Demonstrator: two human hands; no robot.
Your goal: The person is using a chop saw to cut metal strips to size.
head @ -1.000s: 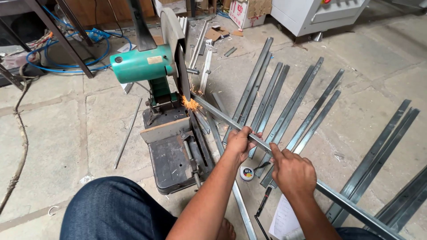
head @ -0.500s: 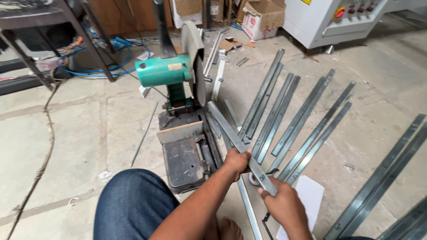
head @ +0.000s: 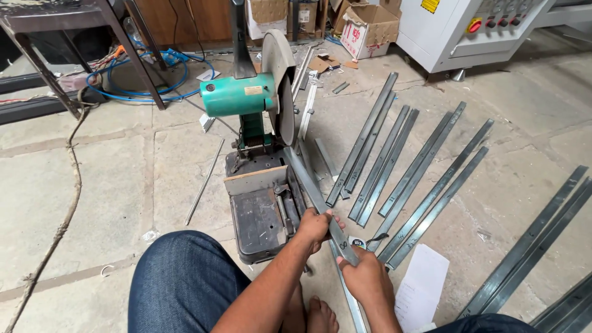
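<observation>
nearest: blue-jeans knee (head: 185, 280) and bare toes (head: 316, 313) on concrete floor (head: 105, 179). right hand (head: 367, 279) w/ fingers curled tight round near end of grey metal strip (head: 314, 197); left hand (head: 316, 225) just above it, fingers wrapped over the strip too. strip runs diag up-left, far end on the black base of the chop saw (head: 259, 154), green motor, disc raised. white paper (head: 422, 287) to the right. beyond: cut metal strips (head: 401, 166) fanned on floor, blue hose (head: 148, 77), cardboard box (head: 367, 21).
</observation>
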